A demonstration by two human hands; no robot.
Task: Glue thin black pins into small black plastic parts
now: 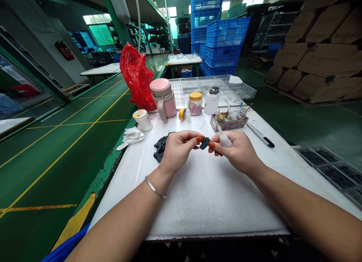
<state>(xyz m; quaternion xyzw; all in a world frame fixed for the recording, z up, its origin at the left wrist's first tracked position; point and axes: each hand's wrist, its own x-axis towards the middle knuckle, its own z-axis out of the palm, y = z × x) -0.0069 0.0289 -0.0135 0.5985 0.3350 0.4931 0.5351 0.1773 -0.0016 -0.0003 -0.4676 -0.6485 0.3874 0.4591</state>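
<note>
A small black plastic part is pinched between my two hands above the white foam-covered table. My left hand grips its left side with thumb and fingertips. The right side is between the fingertips of my right hand. A white squeeze bottle with a thin nozzle is also tucked in my right hand, its tip pointing up and left. Beside my left hand lies a pile of similar black parts, partly hidden by that hand.
Along the back stand a pink mug, yellow tape, a yellow-lidded jar, a white bottle and a cluttered small box. A cutter knife lies right; white gloves and a tub left.
</note>
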